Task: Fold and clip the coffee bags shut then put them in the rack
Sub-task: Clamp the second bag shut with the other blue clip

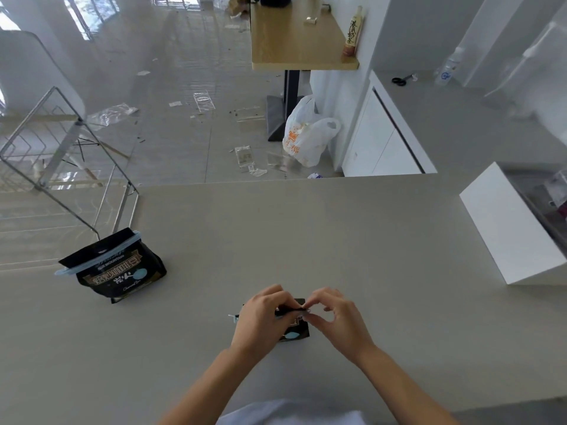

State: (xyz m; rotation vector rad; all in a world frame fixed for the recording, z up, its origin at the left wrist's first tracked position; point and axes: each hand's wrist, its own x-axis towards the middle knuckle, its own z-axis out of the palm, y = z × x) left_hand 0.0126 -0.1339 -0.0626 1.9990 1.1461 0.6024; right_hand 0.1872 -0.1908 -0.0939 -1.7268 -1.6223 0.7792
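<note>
Closest to my lens, two bare forearms reach out over the grey countertop [306, 234]. The left hand [260, 320] and right hand [334, 317] meet over a small black coffee bag [296, 331], fingertips of both pinching its folded top edge; the hands hide most of the bag. A pale clip end [232, 316] pokes out just left of the left hand. Well apart, at far left, I see a second black coffee bag [118, 271] standing with a light-blue clip [92, 259] across its folded top, just in front of the wire rack [58, 154] at the counter's corner. A white box [509, 231] sits on the right. Beyond the counter lie a littered floor, a white plastic shopping bag [306, 133] and a wooden table [294, 41].
</note>
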